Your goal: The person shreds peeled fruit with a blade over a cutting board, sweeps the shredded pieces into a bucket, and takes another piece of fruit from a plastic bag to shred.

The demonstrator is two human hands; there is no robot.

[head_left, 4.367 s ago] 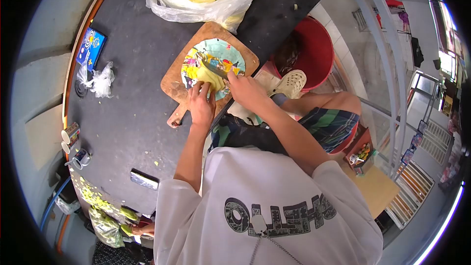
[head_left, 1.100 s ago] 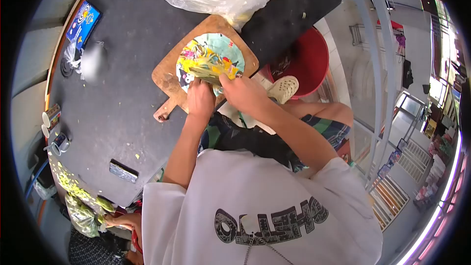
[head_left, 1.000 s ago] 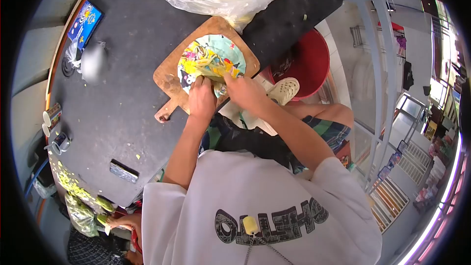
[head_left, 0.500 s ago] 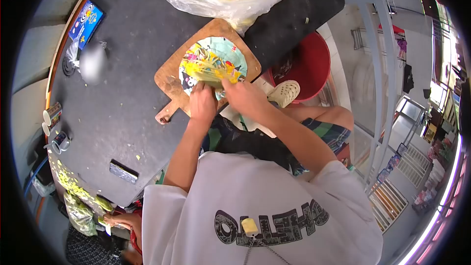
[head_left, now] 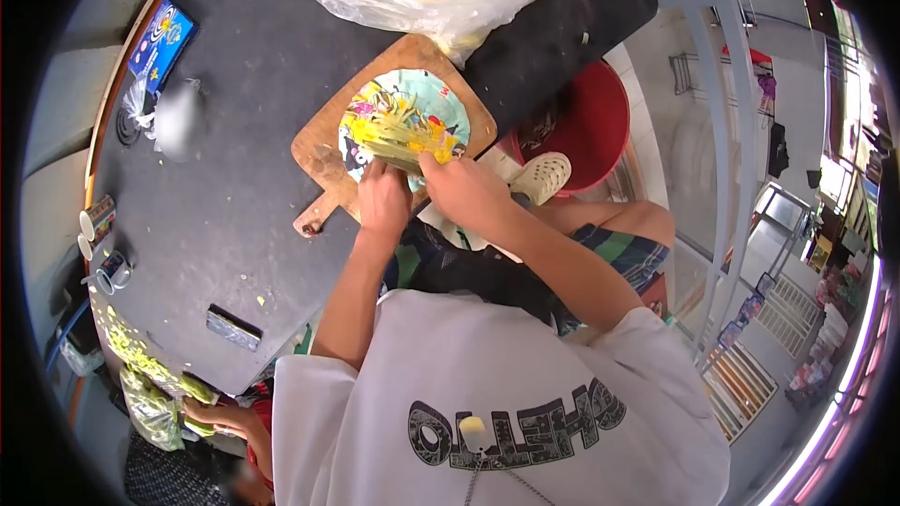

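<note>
My left hand (head_left: 382, 199) is closed at the lower edge of a pale yellow-green piece of fruit (head_left: 392, 150), which looks cut into thin strips. From the other side, my right hand (head_left: 466, 193) is closed against the same piece; any blade in it is hidden. Under both hands lies a round, pale blue plate (head_left: 433, 94) with a colourful cartoon print and yellow shreds over it. The plate rests on a wooden cutting board (head_left: 319, 150), whose handle points toward the lower left.
A plastic bag (head_left: 450, 19) of peeled yellow-green fruit sits beyond the board. A red bucket (head_left: 600, 131) stands right of the dark table (head_left: 244, 225). On the table are a phone (head_left: 234, 327), a mug (head_left: 114, 269) and a blue box (head_left: 164, 42). Another person's hand (head_left: 217, 414) works at lower left.
The strips between my hands were smeared by motion and now show more sharply. My hands have barely shifted. The other person's hand at lower left has moved slightly up and left.
</note>
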